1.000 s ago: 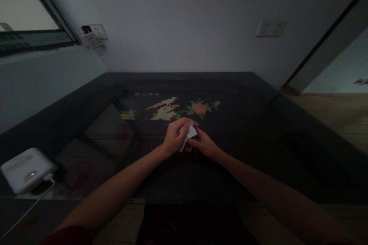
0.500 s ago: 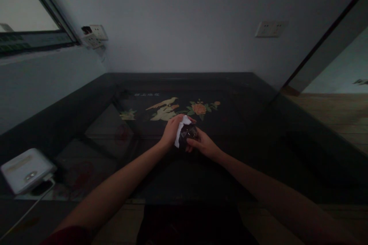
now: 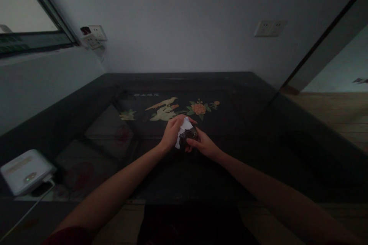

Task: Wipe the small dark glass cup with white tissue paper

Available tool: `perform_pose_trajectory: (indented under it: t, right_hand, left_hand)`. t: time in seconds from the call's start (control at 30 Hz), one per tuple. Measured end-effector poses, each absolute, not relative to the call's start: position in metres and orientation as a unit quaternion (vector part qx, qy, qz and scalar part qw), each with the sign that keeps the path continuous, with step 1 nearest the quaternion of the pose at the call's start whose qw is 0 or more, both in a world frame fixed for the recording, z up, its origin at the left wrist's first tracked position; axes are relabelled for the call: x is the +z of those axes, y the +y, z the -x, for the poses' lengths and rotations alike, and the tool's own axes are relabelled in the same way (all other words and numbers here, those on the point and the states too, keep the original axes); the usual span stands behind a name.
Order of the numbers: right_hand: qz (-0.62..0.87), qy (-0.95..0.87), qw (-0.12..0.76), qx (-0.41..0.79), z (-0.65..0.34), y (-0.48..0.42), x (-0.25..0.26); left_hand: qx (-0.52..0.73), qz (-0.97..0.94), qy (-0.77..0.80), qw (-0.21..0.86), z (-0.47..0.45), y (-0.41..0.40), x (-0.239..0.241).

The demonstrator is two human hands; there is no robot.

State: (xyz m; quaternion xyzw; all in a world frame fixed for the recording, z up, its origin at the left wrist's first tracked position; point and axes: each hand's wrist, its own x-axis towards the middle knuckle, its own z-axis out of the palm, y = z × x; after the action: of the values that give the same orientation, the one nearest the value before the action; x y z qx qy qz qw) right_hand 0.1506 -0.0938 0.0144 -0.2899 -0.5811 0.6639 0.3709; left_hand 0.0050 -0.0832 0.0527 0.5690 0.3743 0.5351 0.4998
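Observation:
Both hands meet over the middle of a dark glass-topped table [image 3: 253,115]. My left hand [image 3: 171,133] is closed on a white tissue [image 3: 182,132] and presses it against a small dark round object [image 3: 189,135]. My right hand [image 3: 202,144] grips that dark object from the right and below. The light is dim, so I cannot make out what the object is.
A painted bird and flower panel [image 3: 172,108] lies under the glass behind the hands. A white device [image 3: 24,171] with a cable sits at the table's left front corner. Wall sockets [image 3: 93,35] are at the left and a switch plate [image 3: 268,28] at the right. A doorway opens on the right.
The tissue has slid from over the dark object to its left side, which uncovered the object. Both hands have stayed in nearly the same place.

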Motion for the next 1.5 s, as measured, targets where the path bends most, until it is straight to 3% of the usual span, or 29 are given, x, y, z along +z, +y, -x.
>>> perform_pose_trajectory:
  t: [0.47,0.9,1.1,1.33,1.5]
  right_hand:
    - [0.298,-0.592,0.367,0.653,-0.151,-0.092,0.012]
    - [0.301,-0.595,0.369,0.648,-0.150,-0.095,0.015]
    - [0.286,-0.586,0.372,0.661,-0.151,-0.092,0.010]
    - [0.283,-0.583,0.393,0.652,-0.151,-0.091,0.011]
    - [0.290,-0.589,0.398,0.641,-0.151,-0.092,0.015]
  left_hand:
    - [0.520,-0.594,0.366,0.492,-0.003,-0.080,0.048]
    - [0.530,-0.347,0.398,0.663,-0.009,-0.073,0.045]
    - [0.571,-0.509,0.378,0.521,-0.009,-0.082,0.044]
    - [0.497,-0.773,0.328,0.217,-0.006,-0.100,0.053]
    - [0.507,-0.733,0.362,0.273,-0.007,-0.097,0.053]
